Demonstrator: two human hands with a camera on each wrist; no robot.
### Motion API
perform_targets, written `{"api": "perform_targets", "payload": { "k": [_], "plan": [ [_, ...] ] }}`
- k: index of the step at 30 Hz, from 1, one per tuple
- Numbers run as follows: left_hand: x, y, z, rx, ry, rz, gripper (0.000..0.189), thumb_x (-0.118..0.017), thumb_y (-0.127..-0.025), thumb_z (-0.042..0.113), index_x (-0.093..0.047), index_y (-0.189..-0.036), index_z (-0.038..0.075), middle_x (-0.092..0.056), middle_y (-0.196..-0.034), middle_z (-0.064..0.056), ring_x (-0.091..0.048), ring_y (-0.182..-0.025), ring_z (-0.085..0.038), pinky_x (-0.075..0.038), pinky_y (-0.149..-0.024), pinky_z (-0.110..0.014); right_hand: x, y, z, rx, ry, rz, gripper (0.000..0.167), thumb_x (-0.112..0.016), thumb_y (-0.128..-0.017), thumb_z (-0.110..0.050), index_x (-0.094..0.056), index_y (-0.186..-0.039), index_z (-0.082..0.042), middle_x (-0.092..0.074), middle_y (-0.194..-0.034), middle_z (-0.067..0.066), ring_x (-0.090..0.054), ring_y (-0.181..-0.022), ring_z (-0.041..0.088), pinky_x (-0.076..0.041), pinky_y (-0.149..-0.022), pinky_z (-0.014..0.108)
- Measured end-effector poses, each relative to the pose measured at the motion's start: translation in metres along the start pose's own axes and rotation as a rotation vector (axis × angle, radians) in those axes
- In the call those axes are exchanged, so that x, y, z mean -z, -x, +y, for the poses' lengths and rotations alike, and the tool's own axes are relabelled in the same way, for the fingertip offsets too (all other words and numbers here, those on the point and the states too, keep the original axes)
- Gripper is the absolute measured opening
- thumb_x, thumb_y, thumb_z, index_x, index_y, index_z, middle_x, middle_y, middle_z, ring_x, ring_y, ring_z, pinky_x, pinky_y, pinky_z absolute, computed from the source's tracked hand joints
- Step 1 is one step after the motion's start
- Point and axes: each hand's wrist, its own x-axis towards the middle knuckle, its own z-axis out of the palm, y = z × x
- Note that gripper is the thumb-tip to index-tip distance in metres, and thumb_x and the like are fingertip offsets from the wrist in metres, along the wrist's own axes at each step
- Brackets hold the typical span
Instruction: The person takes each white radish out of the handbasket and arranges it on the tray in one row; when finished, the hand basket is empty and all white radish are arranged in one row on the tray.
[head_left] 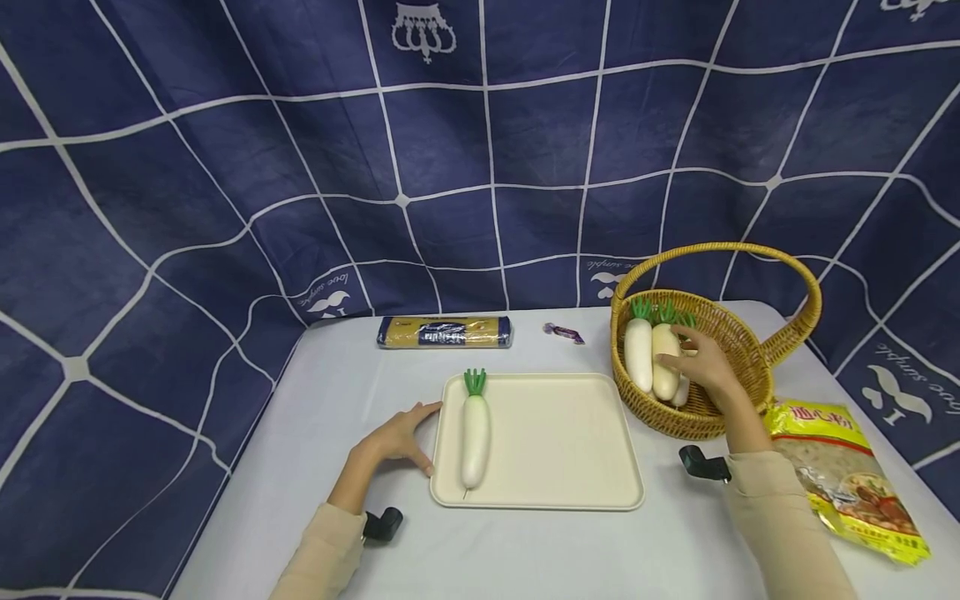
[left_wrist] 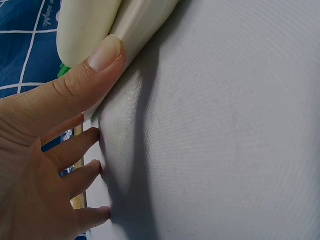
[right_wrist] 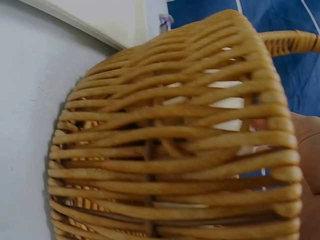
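"Beige sleeve (head_left: 783, 517) on the right side; start from the hands. How to describe the left hand (head_left: 394, 437)?"

"Spread wide, thumb well apart from fingers, touching the cream tray (head_left: 558, 442) at its left rim. Gripping nothing that shows."

"And the right hand (head_left: 705, 363)?"

"Down inside the wicker basket (head_left: 675, 425), against the white radishes (head_left: 638, 354) there. Can't tell whether closed round any: mostly hidden behind the weave in the right wrist view."

"How far along, then?"

"Unfinished, by the look of it. Count 1 radish (head_left: 476, 442) laid on the tray and 3 in the basket. Judge 1 as done, perhaps, and 3 as left."

"Where, relative to the hands?"

"For the tray radish: just beside the left hand, to its right, apart from the thumb, with leaves at the far end; well apart from the right hand. For the basket radishes: beneath the right hand and to its left, well apart from the left hand."

"And farther out?"

"Just beside the basket, at its near right, a yellow bag (head_left: 855, 483); beyond the tray, a gold-and-navy packet (head_left: 442, 332) and a purple wrapped sweet (head_left: 564, 333); under everything, a white table (head_left: 315, 392); behind it, a dark blue curtain (head_left: 525, 217)."
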Motion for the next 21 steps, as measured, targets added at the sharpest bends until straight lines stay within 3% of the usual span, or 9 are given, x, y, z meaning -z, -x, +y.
{"api": "perform_targets", "payload": {
  "k": [9,17,21],
  "plan": [
    [0.0009,0.0021,0.0009,-0.008,0.011,-0.008,0.11,-0.092,-0.046,0.02,-0.04,-0.143,0.012,-0.031,-0.147,-0.026,-0.028,-0.133,-0.048,-0.026,-0.104,-0.066,-0.0036,-0.0023,-0.0011,-0.015,0.075,0.018,0.076,-0.064,-0.087,-0.019,-0.023,-0.145,0.006,-0.033,-0.13,0.042,-0.039,-0.114,0.052,-0.045,-0.085,0.054],
    [0.001,0.0019,0.0004,-0.005,0.006,-0.009,0.11,-0.092,-0.047,0.02,-0.04,-0.143,0.013,-0.031,-0.148,-0.025,-0.028,-0.133,-0.049,-0.027,-0.103,-0.067,-0.0032,-0.004,0.0007,-0.034,0.016,0.045,0.074,-0.065,-0.085,-0.017,-0.027,-0.145,0.005,-0.035,-0.13,0.041,-0.042,-0.112,0.048,-0.049,-0.077,0.04],
    [0.0013,0.0016,0.0003,-0.01,0.009,-0.006,0.11,-0.092,-0.046,0.02,-0.04,-0.143,0.014,-0.031,-0.148,-0.026,-0.028,-0.133,-0.049,-0.027,-0.103,-0.066,-0.0016,-0.0044,0.0029,-0.062,-0.091,0.037,0.074,-0.064,-0.087,-0.015,-0.023,-0.146,0.004,-0.037,-0.128,0.039,-0.055,-0.095,0.031,-0.053,-0.067,0.029]
  ]
}}
